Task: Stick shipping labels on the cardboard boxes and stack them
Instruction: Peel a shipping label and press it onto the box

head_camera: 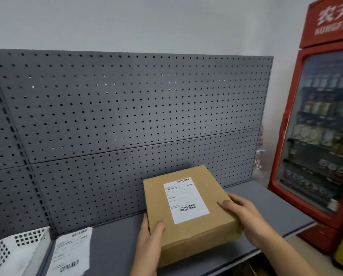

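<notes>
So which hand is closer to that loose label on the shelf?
Left. The left hand grips the box edge facing the loose label; the right hand holds the box's opposite edge, farther away.

Both bare forearms come up from the bottom edge of the frame toward lower centre. The left hand (149,236) grips the near left corner of the box (196,230), with the thumb laid on top and the fingers down the left side. The right hand (241,215) clasps the right edge, its fingertips (223,204) curled onto the top. Its wrist angles in from the lower right.
</notes>
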